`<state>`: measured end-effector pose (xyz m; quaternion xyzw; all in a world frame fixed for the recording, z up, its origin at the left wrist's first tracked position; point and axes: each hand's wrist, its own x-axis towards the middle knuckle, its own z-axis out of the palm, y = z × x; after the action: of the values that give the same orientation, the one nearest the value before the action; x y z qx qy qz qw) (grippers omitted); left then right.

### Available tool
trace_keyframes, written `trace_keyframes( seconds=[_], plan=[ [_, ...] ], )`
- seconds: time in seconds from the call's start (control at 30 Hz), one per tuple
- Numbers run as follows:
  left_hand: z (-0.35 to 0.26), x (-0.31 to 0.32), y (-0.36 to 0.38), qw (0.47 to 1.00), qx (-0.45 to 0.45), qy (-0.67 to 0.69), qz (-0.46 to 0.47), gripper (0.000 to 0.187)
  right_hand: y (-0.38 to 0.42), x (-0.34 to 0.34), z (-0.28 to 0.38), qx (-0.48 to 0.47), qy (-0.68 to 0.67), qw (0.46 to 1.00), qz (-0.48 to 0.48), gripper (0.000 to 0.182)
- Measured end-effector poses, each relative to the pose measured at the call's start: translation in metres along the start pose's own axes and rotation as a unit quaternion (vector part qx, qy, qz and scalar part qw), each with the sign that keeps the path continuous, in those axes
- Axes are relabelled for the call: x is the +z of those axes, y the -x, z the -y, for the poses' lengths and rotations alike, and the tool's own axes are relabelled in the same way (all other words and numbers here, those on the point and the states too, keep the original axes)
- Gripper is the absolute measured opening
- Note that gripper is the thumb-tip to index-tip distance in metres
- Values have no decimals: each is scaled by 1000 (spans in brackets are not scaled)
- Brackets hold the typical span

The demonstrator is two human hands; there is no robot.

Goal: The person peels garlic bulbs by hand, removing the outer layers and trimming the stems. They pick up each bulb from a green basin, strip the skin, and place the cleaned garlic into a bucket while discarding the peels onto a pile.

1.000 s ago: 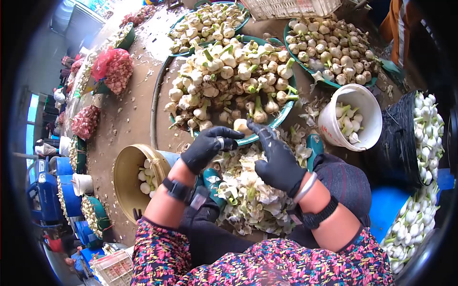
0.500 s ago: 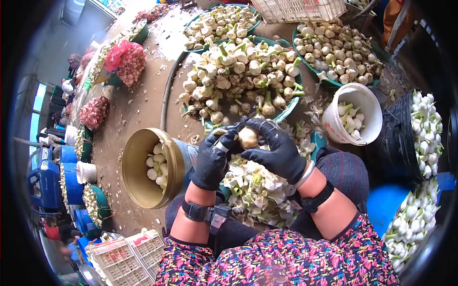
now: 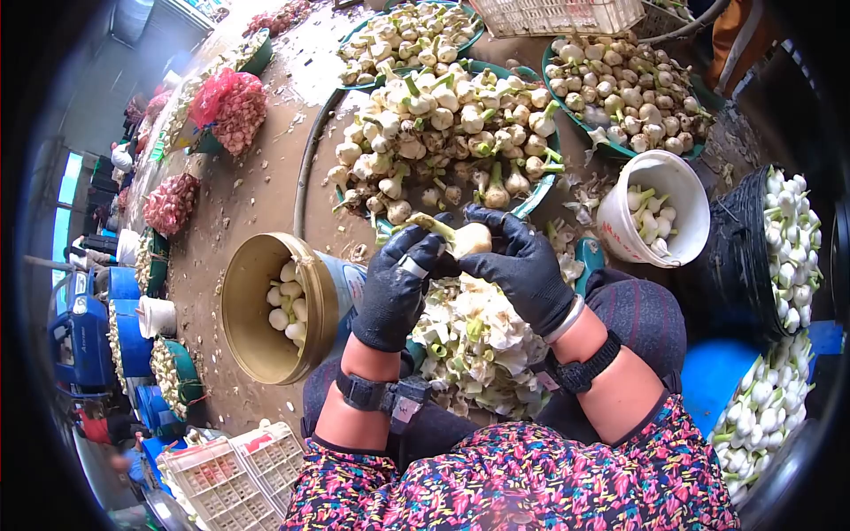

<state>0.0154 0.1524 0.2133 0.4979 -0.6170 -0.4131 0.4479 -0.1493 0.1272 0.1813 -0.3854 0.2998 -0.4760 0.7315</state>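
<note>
Gripping one garlic bulb (image 3: 475, 239) between them, my left hand (image 3: 396, 288) is holding the stalk end and my right hand (image 3: 527, 279) is curling its fingers about the round end. From my remote view, I am seeing the bulb hanging just off the near edge of the green basin (image 3: 538, 199), which is carrying heaped bulbs (image 3: 443, 124). Pale peelings (image 3: 478, 341) are lying below, between my feet.

Brn flr (image 3: 257, 196) w/ bright glare (image 3: 312, 71)
</note>
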Motion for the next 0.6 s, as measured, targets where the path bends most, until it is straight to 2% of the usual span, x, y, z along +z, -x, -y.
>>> trace_keyframes(
  seconds=[0.03,0.1,0.17,0.23,0.37,0.4,0.43,0.47,0.5,0.57,0.6],
  plan=[
    [0,1,0,1000,0,0,-2,24,1,2,0,-1,-39,999,5,50],
    [2,1,0,995,-70,73,-11,23,0,2,-10,-11,-37,999,10,48],
    [7,1,1,995,-67,79,-12,23,0,1,-15,-22,-34,999,12,46],
    [16,0,4,970,-147,187,-45,22,1,-1,-17,-20,95,995,-13,39],
    [29,-9,3,992,-89,82,-26,21,-1,-6,-20,21,20,999,23,37],
    [23,-9,0,999,-12,-32,-21,22,1,-3,-8,144,-48,983,104,37],
    [19,-8,-1,987,65,-145,-16,23,3,1,3,262,-114,941,182,39],
    [18,-7,-1,987,60,-145,-15,26,6,7,12,316,-131,928,147,40],
    [19,-5,0,985,61,-159,-2,24,6,7,9,318,-132,927,147,40],
    [13,-1,2,1000,-29,-3,-12,23,5,3,5,336,-161,918,136,40],
    [15,-3,2,999,-29,-3,-12,23,3,0,8,324,-158,918,167,38]
  ],
)
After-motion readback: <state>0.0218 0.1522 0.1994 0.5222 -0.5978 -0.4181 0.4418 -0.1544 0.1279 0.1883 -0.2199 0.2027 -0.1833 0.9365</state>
